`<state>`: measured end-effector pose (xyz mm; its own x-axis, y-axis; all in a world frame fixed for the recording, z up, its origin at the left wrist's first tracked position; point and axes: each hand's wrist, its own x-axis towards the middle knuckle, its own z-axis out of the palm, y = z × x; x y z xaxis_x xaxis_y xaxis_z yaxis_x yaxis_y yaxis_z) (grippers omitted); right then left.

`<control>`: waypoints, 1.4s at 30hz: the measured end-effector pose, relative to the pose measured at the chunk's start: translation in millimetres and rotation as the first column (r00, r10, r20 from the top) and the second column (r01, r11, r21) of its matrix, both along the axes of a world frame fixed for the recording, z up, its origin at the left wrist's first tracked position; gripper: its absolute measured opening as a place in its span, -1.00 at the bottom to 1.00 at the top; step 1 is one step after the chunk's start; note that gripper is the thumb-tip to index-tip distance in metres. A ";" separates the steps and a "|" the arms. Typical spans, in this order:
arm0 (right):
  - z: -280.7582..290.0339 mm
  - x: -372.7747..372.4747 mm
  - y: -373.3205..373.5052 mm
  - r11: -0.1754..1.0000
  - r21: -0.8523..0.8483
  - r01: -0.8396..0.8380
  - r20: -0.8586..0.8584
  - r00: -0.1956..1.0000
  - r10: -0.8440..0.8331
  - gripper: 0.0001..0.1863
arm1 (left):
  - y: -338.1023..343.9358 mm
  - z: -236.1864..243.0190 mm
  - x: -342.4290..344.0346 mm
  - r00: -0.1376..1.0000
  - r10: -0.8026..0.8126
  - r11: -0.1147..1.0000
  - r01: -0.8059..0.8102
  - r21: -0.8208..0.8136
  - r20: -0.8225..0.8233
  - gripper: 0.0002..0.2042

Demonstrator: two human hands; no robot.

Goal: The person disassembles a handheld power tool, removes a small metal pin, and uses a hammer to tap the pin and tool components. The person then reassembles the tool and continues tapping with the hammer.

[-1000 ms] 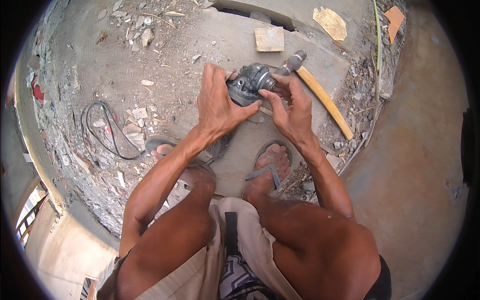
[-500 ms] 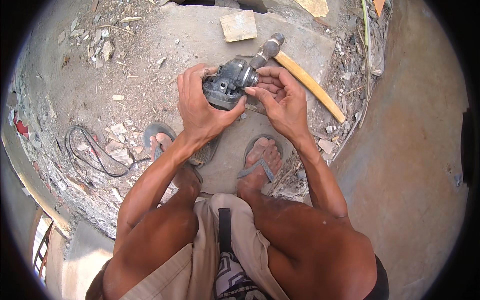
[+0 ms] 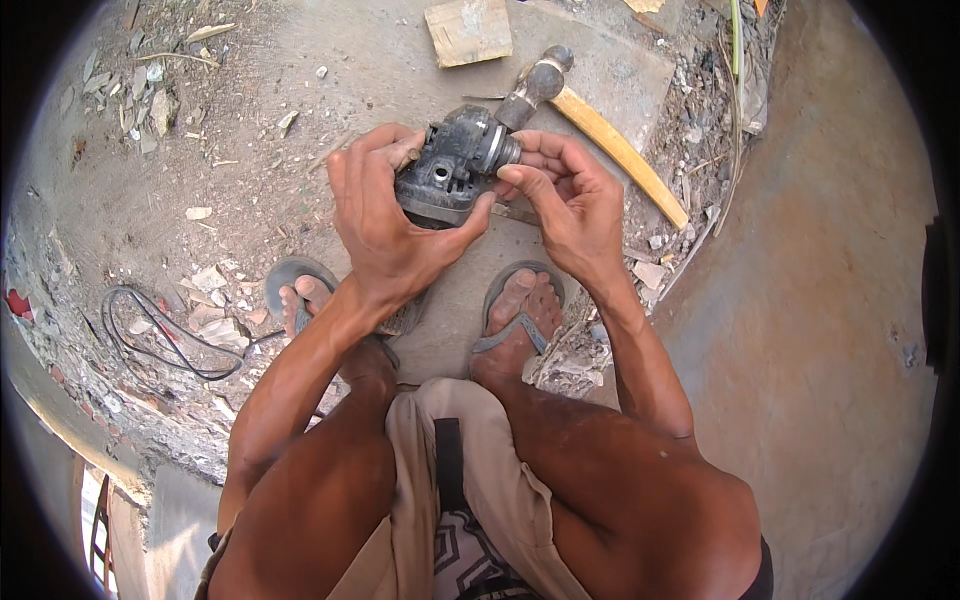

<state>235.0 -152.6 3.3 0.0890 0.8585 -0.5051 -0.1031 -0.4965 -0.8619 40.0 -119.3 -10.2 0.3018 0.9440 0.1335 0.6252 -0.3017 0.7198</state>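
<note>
My left hand (image 3: 382, 225) is wrapped round the black gear head of an angle grinder (image 3: 445, 165), thumb along its near edge and fingers over its far left side. The grinder's round metal spindle end (image 3: 510, 150) points right. Thumb and fingertips of my right hand (image 3: 572, 205) are closed at that spindle end; what lies between them is partly hidden. Just beyond the grinder, a ball-peen hammer (image 3: 620, 150) with a wooden handle rests on the ground, its steel head close to the spindle.
A flat wood block (image 3: 468, 32) lies past the hammer. Loops of black cord (image 3: 165, 340) lie on rubble at the left. My sandalled feet (image 3: 520, 310) stand just below the grinder. Broken stone chips (image 3: 150, 105) are scattered far left, and a smooth concrete surface (image 3: 800, 330) runs along the right.
The view has shifted slightly, and the left hand with the grinder head appears a little further left. Both hands keep their hold; the right fingers stay at the spindle end.
</note>
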 end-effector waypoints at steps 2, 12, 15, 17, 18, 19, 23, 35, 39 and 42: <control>-0.1 -0.8 -1.1 0.998 -0.014 0.053 -0.073 0.996 -0.054 -0.64 | 0.1 0.2 0.7 1.000 -0.007 1.000 0.007 -0.008 -0.007 -0.24; 3.5 1.0 -1.1 1.000 0.019 0.005 -0.007 1.000 -0.004 -0.61 | 0.3 0.3 0.8 1.000 -0.011 1.000 0.011 0.013 -0.030 -0.23; 2.7 2.4 -1.6 1.000 -0.014 0.000 0.007 1.000 0.000 -0.63 | 0.2 0.0 0.9 0.999 -0.014 1.000 0.014 0.016 -0.036 -0.22; 3.4 2.8 -1.1 1.000 -0.015 -0.015 0.022 1.000 0.015 -0.64 | 0.3 -0.6 1.1 0.999 -0.015 1.000 0.016 0.022 -0.030 -0.22; 3.9 2.5 -0.8 1.000 -0.008 -0.023 0.041 0.999 0.024 -0.65 | 0.1 -0.7 1.0 0.999 -0.012 1.000 0.013 0.017 -0.031 -0.21; 4.6 1.9 -0.4 1.000 -0.002 -0.031 0.060 0.998 0.031 -0.66 | -0.2 -0.7 1.0 0.999 -0.010 1.000 0.010 0.013 -0.032 -0.21; 0.0 4.6 -2.0 0.994 0.040 -0.098 0.135 0.987 0.092 -0.70 | 0.1 0.2 0.4 1.000 -0.018 1.000 0.018 0.010 -0.026 -0.21; -1.7 2.5 -4.1 0.997 0.066 -0.049 0.084 0.996 0.043 -0.63 | 4.4 -2.3 1.8 1.000 -0.009 0.996 0.007 0.088 0.016 -0.29; -0.2 4.2 -2.7 0.997 0.038 -0.072 0.096 0.993 0.068 -0.66 | 4.5 -2.5 0.7 1.000 -0.019 0.996 0.018 0.082 0.016 -0.29; 2.5 3.9 -1.7 0.996 0.031 -0.084 0.123 0.989 0.080 -0.68 | 4.9 -2.2 0.7 1.000 -0.024 0.996 0.023 0.085 0.012 -0.29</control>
